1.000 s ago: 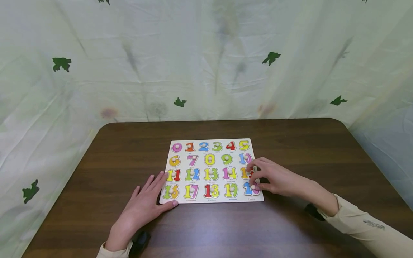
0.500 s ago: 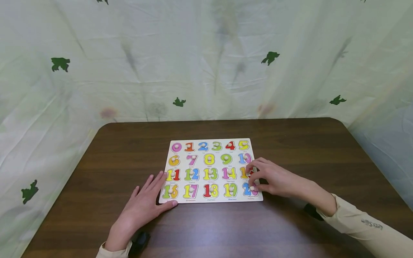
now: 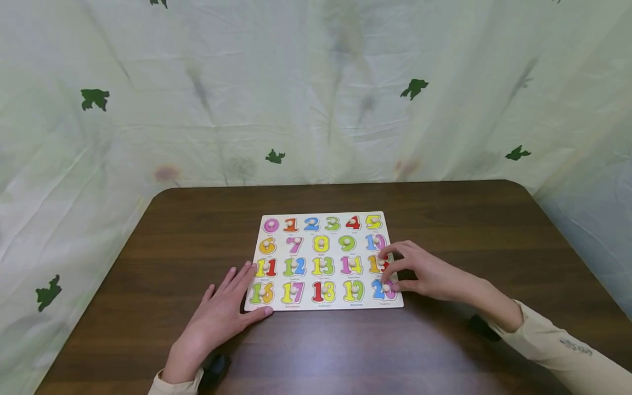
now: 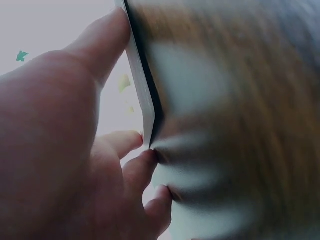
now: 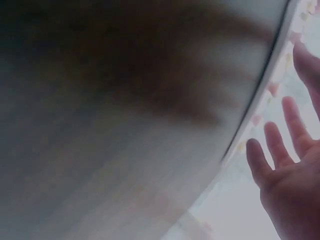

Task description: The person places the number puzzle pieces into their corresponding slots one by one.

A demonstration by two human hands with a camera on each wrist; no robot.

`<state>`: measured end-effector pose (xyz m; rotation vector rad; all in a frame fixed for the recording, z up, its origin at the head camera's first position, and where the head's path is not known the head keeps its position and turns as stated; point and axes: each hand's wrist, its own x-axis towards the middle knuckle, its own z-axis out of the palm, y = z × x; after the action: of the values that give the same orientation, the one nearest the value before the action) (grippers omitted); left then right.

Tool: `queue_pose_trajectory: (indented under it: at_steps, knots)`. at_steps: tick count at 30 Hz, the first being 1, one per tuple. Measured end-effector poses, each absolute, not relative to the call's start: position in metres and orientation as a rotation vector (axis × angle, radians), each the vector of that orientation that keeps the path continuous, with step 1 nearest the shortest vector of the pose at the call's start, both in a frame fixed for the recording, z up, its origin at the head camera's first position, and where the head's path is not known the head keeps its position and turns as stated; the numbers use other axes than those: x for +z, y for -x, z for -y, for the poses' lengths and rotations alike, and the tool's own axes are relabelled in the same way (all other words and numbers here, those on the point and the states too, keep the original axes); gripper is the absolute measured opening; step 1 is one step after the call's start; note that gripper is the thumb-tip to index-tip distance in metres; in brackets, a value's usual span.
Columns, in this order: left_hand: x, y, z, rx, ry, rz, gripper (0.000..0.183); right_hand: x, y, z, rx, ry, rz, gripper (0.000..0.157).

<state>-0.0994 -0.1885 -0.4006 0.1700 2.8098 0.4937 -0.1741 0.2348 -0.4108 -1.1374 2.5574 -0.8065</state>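
Observation:
A white number puzzle board (image 3: 309, 278) lies on the table, filled with colourful knobbed number pieces from 0 to 20. My left hand (image 3: 217, 312) rests at its lower left corner, fingers straight, thumb along the front edge; the left wrist view shows the thumb against the board's rim (image 4: 140, 80). At the lower right corner, my right hand (image 3: 427, 272) hovers over the blue and purple 20 piece (image 3: 378, 291). Its thumb and index finger stand slightly apart around that piece's knob. The red and orange 15 piece (image 3: 373, 264) is partly covered by the right fingers.
The brown wooden table (image 3: 197, 219) extends around the board on every side. A pale curtain (image 3: 316, 99) with green leaf-like shapes hangs behind and beside it. Dark wrist straps (image 3: 214, 370) show at both sleeves.
The 20 piece, askew a second ago, has settled flat in line with its place. My right thumb has drawn slightly away from its knob. The left hand has stayed put.

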Motion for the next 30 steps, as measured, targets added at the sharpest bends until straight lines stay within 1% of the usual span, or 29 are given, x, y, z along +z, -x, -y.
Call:
queue_pose_trajectory:
  at_steps: [4, 7, 11, 14, 18, 21, 23, 30]
  knots:
    - [-0.399, 0.103, 0.19, 0.524, -0.194, -2.792, 0.102, -0.407, 0.165, -0.246, -0.914, 0.998, -2.622, 0.031]
    - [-0.397, 0.107, 0.19, 0.515, -0.215, -2.844, 0.092, -0.402, 0.153, -0.254, -0.951, 0.866, -2.753, 0.035]
    - [-0.389, 0.116, 0.187, 0.394, -0.244, -3.045, 0.074, -0.388, 0.14, -0.26, -0.888, 0.739, -3.02, 0.048]
    - [-0.379, 0.124, 0.183, 0.279, -0.256, -3.179, 0.068, -0.376, 0.135, -0.261, -0.819, 0.613, -3.179, 0.06]
    - [-0.368, 0.134, 0.175, 0.191, -0.232, -3.193, 0.074, -0.365, 0.135, -0.258, -0.629, 0.412, -3.21, 0.084]
    - [-0.365, 0.137, 0.17, 0.153, -0.187, -3.137, 0.081, -0.363, 0.137, -0.255, -0.467, 0.342, -3.134, 0.096]
    - [-0.365, 0.136, 0.167, 0.145, -0.155, -3.105, 0.083, -0.365, 0.137, -0.253, -0.42, 0.337, -3.084, 0.098]
    - [-0.37, 0.133, 0.165, 0.195, -0.099, -3.06, 0.084, -0.37, 0.138, -0.25, -0.371, 0.38, -3.042, 0.098]
